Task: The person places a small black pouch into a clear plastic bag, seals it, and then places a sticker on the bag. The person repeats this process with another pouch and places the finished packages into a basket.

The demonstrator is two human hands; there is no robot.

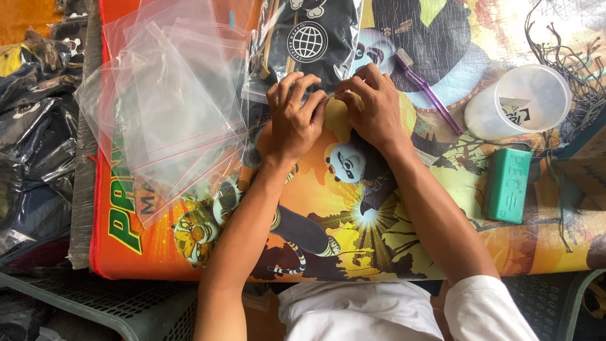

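Cartoon mat (391,246): left hand (295,120), right hand (372,107) pinch bagged dark garment (309,44), top cut off.

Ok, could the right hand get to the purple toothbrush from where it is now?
Probably yes. The right hand rests on the bagged dark garment, and the purple toothbrush lies just to its right on the cartoon mat, uncovered, with bare mat between them. The white cup sits beyond it.

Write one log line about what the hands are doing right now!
left hand: pressing edge of bagged dark item | right hand: pressing same edge | empty bags: left | toothbrush, cup, green block: right
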